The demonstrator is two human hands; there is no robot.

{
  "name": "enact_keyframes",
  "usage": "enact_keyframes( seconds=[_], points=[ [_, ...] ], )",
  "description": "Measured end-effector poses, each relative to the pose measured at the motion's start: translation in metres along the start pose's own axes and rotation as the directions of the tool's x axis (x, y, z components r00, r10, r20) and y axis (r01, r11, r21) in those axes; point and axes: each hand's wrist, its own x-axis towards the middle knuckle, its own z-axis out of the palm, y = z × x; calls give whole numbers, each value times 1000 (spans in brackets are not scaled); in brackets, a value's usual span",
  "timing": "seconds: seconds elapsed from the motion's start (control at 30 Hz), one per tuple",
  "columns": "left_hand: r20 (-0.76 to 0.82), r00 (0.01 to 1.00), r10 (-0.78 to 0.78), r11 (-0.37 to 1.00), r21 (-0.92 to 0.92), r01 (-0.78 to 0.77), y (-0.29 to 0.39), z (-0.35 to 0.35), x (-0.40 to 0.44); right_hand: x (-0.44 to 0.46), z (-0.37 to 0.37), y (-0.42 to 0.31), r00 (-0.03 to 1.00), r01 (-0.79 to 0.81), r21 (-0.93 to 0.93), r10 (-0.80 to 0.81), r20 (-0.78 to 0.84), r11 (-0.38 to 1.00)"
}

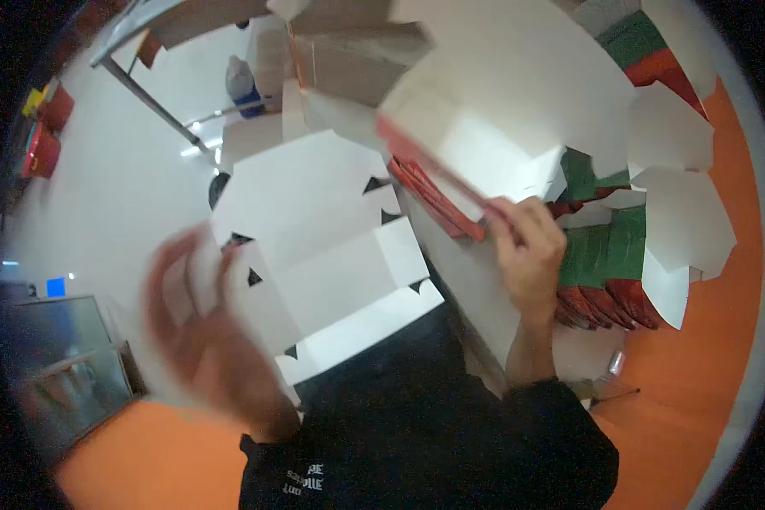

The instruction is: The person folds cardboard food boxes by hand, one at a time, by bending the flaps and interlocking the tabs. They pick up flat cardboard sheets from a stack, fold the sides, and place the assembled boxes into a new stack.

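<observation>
In front of my body lies an unfolded white cardboard box blank [319, 212], with slots and flaps along its sides and its front flap against my dark shirt. My left hand [200, 327] is beside its left edge, blurred by motion, fingers curved apart and nothing visible in them. My right hand [529, 246] pinches the red edge of a partly folded cardboard box [484, 127], white inside, which is slightly blurred and tilted at the upper right. Beneath that edge sits a stack of red printed cardboard [438, 200].
Stacked green and red box blanks [608, 246] with white flaps stand at the right. Brown cardboard [357, 64] is at the back. A metal frame [149, 98] and a bottle with a blue part [242, 85] are at the upper left. Orange floor [170, 459] shows below.
</observation>
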Motion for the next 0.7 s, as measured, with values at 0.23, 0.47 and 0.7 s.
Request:
enact_keyframes(
  seconds=[0.23,0.47,0.7],
  points=[
    [-8,607,795,489,-583,-649,80,-3,4,2,21,31,989,-112,-112,122,87,987],
    [-35,575,817,397,-688,-607,69,-7,6,-36,43,-5,985,-61,133,38,170,989],
    [172,767,618,786,-131,-604,53,-51,-3,-88,129,38,757,-551,250,350,552,797]
  ],
)
